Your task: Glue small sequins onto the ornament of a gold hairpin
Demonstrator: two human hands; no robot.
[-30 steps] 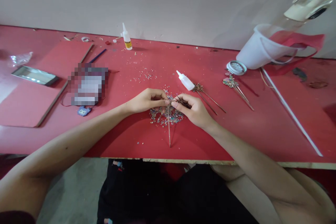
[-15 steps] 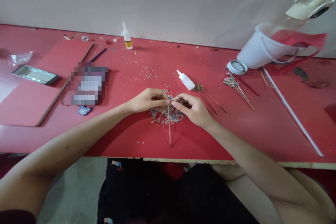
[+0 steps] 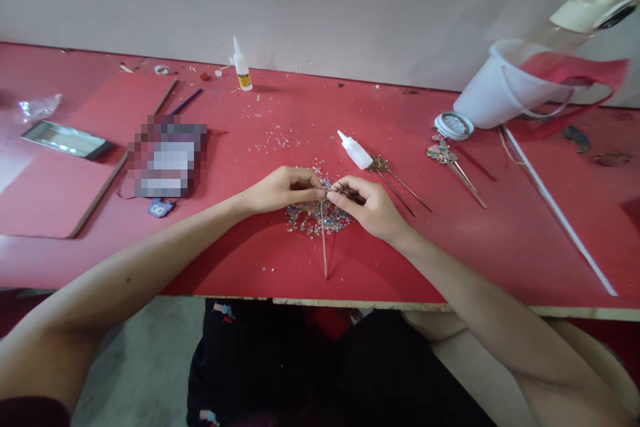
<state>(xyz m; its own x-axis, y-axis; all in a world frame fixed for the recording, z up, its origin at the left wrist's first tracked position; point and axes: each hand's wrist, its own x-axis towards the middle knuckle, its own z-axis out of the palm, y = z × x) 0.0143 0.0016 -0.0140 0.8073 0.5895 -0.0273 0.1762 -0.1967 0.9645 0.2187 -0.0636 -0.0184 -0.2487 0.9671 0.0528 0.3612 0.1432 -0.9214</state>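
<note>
My left hand [image 3: 287, 190] is closed in a pinch at the top of a hairpin [image 3: 324, 240], whose thin brass-coloured stem slants down towards me. Fingertip to fingertip with it, my right hand [image 3: 367, 207] pinches at the same spot. A thin dark tool [image 3: 353, 195] lies across the right hand's fingers; its kind is unclear. The hairpin's head is mostly hidden by fingers. Beneath both hands spreads a pile of small shiny shell-like flakes [image 3: 335, 219]. Just beyond the right hand, a white glue bottle [image 3: 356, 152] leans on another two-pronged hairpin [image 3: 395, 183].
A glue bottle with a yellow label [image 3: 243, 73] stands near the wall. On the right are a decorated hairpin [image 3: 443, 152], a round lid [image 3: 454, 125] and a tilted white bucket [image 3: 487, 90]. Leftward lie a blurred-out object [image 3: 167, 160], a metal tin [image 3: 65, 140] and red boards [image 3: 45, 197].
The view has shifted very slightly. Both hands keep their pinch at the hairpin, whose lower end has moved a touch to the right.
</note>
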